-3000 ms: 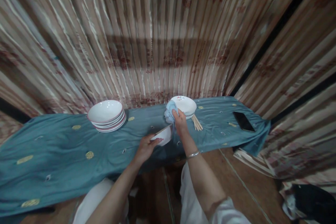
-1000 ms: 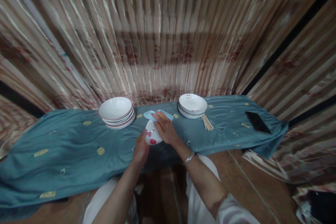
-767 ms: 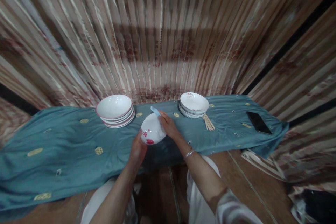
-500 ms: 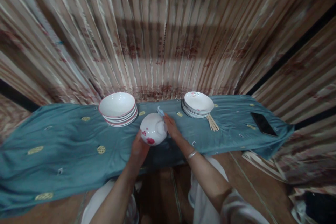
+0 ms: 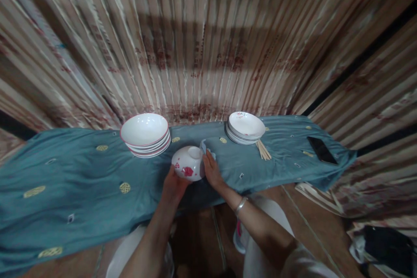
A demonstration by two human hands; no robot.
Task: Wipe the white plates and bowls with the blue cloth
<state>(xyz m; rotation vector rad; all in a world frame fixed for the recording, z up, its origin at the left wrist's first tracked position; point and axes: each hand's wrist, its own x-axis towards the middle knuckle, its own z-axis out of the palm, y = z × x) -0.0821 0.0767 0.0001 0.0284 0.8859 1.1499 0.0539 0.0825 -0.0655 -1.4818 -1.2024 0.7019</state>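
A white bowl (image 5: 188,164) with red flower prints is held over the near part of the table, its foot ring turned up and its opening facing down. My left hand (image 5: 174,184) grips the bowl's lower left side, the fingers partly hidden beneath it. Against the bowl's right side, my right hand (image 5: 213,171) presses a light blue cloth (image 5: 203,145), with its fingers closed on it. To the left stands a stack of white bowls (image 5: 145,132) with red rims. A stack of white plates (image 5: 246,126) stands to the right.
Several wooden chopsticks (image 5: 263,150) lie beside the plates. A black phone (image 5: 322,150) rests near the right end of the table, which has a teal cloth (image 5: 87,169) with yellow prints. Pleated curtains (image 5: 208,43) hang behind it. A dark bag (image 5: 389,247) lies at lower right.
The bowl has tipped so its foot ring points upward rather than to the right. My right hand, with the cloth, has moved slightly down along its right side.
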